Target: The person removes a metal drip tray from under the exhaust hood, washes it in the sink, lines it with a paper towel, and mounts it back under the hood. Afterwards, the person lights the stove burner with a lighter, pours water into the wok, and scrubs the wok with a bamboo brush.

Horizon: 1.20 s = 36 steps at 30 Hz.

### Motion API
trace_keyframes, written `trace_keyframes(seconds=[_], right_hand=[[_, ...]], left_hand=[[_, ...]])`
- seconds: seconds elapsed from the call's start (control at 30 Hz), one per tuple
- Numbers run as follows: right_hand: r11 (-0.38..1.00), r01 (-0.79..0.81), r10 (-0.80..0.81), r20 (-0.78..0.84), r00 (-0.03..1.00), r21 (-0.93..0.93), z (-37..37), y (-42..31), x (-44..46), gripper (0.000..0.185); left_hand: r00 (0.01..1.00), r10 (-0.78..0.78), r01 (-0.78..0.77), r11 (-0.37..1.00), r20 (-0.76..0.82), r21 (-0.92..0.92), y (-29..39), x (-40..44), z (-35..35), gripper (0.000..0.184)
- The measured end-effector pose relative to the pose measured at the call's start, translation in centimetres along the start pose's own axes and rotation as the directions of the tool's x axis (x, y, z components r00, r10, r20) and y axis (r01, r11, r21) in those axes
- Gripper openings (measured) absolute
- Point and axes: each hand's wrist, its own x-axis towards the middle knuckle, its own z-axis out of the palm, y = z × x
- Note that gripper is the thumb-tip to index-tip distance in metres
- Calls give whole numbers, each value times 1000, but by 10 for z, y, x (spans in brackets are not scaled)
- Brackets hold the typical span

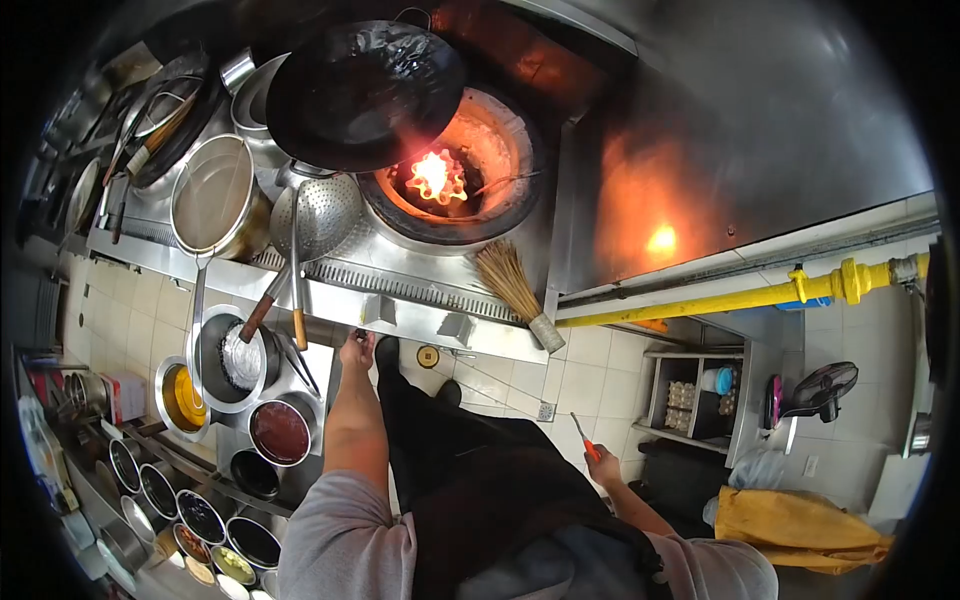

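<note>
The flame is burning bright in the burner, so imo doing this bit well is about keeping the lighter low and clear of the heat, and going gently with anything at the worktop's front edge. My right hand is hanging out to the side, elbow bending, fingers wrapping snugly round the lighter, tip pointing forward. My left hand is sitting by that edge, arm nearly straight, fingers partly curling; can't tell if they're gripping anything.
</note>
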Motion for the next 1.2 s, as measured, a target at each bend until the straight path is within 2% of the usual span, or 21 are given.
trace_keyframes(seconds=[0.17, 0.27, 0.33, 0.6, 1.0, 1.2], right_hand=[[999, 32, -32, 15, 999, 4, 8, -6, 4, 44], [999, 28, -28, 13, 1000, -23, 11, -5, 6, 44], [1000, 15, -16, 9, 1000, 20, 13, -2, 9, 45], [999, -40, 40, 38, 998, 7, 18, 4, 7, 45], [999, -35, 34, 32, 999, 22, 29, 5, 4, 45], [998, -42, 41, 30, 999, 36, 36, 10, 6, 45]], left_hand=[[998, -1, 1, 1000, -63, -6, 1, 1, 2, 22], [998, -34, 33, 999, -48, -33, 3, 4, 1, 22], [998, -30, 27, 998, -61, -52, 2, 1, 3, 22], [997, -10, 7, 999, -72, -43, 1, 2, 2, 23], [999, 10, -10, 1000, 31, -19, 1, 6, -4, 31], [997, -28, 24, 998, 77, 55, 4, 7, -7, 31]])
